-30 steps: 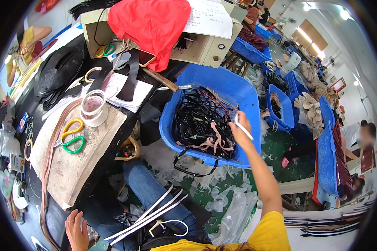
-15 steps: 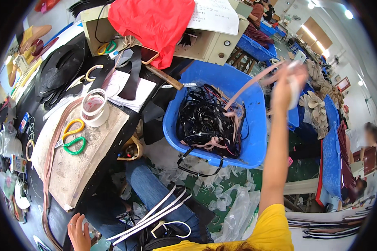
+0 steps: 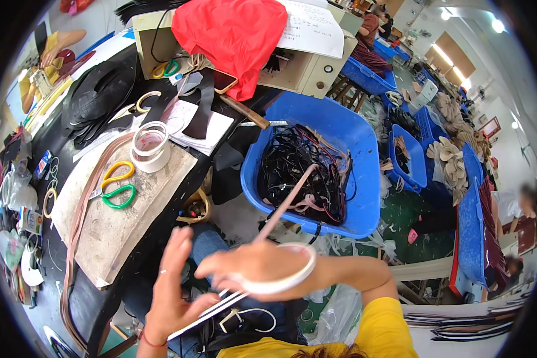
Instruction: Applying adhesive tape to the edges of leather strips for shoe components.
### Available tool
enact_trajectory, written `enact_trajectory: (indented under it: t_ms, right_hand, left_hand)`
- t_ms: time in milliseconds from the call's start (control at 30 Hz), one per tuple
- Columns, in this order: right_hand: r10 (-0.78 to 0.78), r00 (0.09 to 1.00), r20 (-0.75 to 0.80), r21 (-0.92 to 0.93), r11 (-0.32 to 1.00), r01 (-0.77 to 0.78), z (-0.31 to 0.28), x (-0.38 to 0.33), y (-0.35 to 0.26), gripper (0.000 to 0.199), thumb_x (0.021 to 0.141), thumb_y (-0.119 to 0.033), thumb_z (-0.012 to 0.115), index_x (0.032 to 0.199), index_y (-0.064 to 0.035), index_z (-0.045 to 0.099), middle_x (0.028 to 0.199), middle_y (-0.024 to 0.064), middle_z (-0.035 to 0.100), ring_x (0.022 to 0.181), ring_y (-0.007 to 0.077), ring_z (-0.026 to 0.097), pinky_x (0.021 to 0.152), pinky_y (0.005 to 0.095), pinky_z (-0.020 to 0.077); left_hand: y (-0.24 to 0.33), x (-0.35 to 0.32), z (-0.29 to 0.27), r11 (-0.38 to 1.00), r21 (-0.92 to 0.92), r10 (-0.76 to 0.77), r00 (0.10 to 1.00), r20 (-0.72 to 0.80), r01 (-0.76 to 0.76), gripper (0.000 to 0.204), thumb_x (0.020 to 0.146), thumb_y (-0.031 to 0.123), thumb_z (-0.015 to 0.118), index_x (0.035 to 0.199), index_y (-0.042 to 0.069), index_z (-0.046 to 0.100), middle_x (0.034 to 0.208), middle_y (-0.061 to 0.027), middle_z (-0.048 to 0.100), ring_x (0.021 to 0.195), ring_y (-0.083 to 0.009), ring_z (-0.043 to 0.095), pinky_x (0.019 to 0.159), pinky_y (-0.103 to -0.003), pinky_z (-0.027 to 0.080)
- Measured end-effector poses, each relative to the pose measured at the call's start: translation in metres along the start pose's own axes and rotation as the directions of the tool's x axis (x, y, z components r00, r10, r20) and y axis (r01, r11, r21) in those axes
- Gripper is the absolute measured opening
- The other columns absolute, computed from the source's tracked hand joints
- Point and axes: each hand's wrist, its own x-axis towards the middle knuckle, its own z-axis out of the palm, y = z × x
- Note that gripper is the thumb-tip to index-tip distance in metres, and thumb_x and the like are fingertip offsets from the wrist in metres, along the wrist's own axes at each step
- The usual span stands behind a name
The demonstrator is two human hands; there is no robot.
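My right hand, blurred by motion, is over my lap with its fingers closed on a dusty-pink strap. The strap runs up and away into a large blue tub full of tangled black and pink straps. Around that hand sits a white ring like a tape roll. Just left of it, my left hand is raised with fingers stretched and thumb apart, holding nothing. Under both hands, white straps lie across my lap, partly hidden.
On the left table are a worn board with yellow-and-green-handled scissors, stacked tape rolls and pink strips. A red cloth drapes a beige box behind. More blue tubs stand at right; plastic scraps litter the green floor. Other people sit farther off.
My right hand has come from high at the right down to my lap, bringing the strap's held end. My left hand has risen and moved right, towards it.
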Motion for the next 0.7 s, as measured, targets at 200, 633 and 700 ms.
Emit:
enact_trajectory:
  t_ms: [200,633,700]
  right_hand:
    - [-0.143,0.989,-0.043,-0.067,0.988,0.14,0.005,0.008,-0.012,0.028,0.082,-0.005,0.061,0.104,-0.0033,0.043,0.076,0.0151,0.058,0.07,0.0352,0.062,0.06,0.0414,0.0481]
    - [0.481,0.873,-0.081,0.08,0.876,-0.475,0.029,-0.01,0.133,0.025,0.08,-0.014,0.065,0.103,-0.0056,0.056,0.08,0.0059,0.065,0.074,0.0161,0.062,0.067,0.029,0.0471]
    - [0.57,0.81,-0.138,0.076,0.822,-0.565,0.046,-0.012,0.165,0.026,0.079,-0.014,0.065,0.102,-0.0084,0.056,0.078,0.0056,0.064,0.07,0.0143,0.06,0.064,0.0283,0.046]
  left_hand:
    - [0.003,-0.022,-0.016,0.628,-0.611,-0.411,0.872,0.268,0.483,0.018,0.081,0.012,0.07,0.085,-0.004,0.063,0.079,-0.0069,0.065,0.069,-0.0047,0.057,0.059,-0.018,0.043]
    - [-0.03,-0.109,-0.082,0.685,-0.004,-0.728,0.685,-0.018,0.728,0.013,0.082,0.01,0.064,0.084,-0.003,0.065,0.057,-0.002,0.052,0.05,-0.0048,0.04,0.045,-0.022,0.031]
    - [-0.038,-0.135,-0.092,0.653,-0.036,-0.756,0.65,-0.078,0.756,0.013,0.082,0.01,0.064,0.083,-0.003,0.065,0.057,-0.0015,0.052,0.051,-0.0046,0.042,0.046,-0.022,0.032]
